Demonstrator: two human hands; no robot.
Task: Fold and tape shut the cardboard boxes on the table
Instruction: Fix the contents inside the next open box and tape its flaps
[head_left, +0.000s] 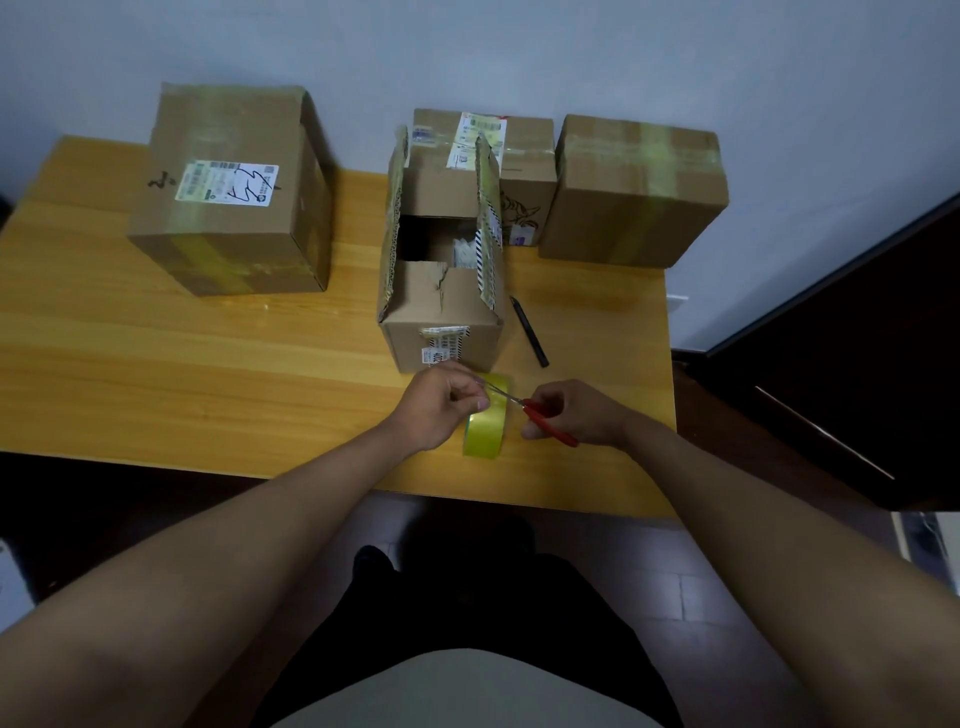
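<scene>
The right grip is curled round the red handles of a pair of scissors, whose thin blades point leftward to the left grip, which has its fingertips pinched together at the blade tips; whether a strip of tape lies between them cannot be told. Just beneath and between the two grips stands a roll of yellowish tape on edge on the counter, close to the near edge, which runs just behind the wrists. Directly beyond the grips, almost touching the left knuckles, sits the open cardboard box: its two long flaps stand upright, the near short flap is folded in and torn, and something pale shows in the dark inside, too dim to name. A black pen lies just right of that box, beyond the right grip. Farther back stands a small labelled box with clear tape across its top, and to its right a taped box near the counter's right edge. Far to the left of the grips stands a large taped box with a white label, with a broad stretch of bare wood between it and the left forearm
</scene>
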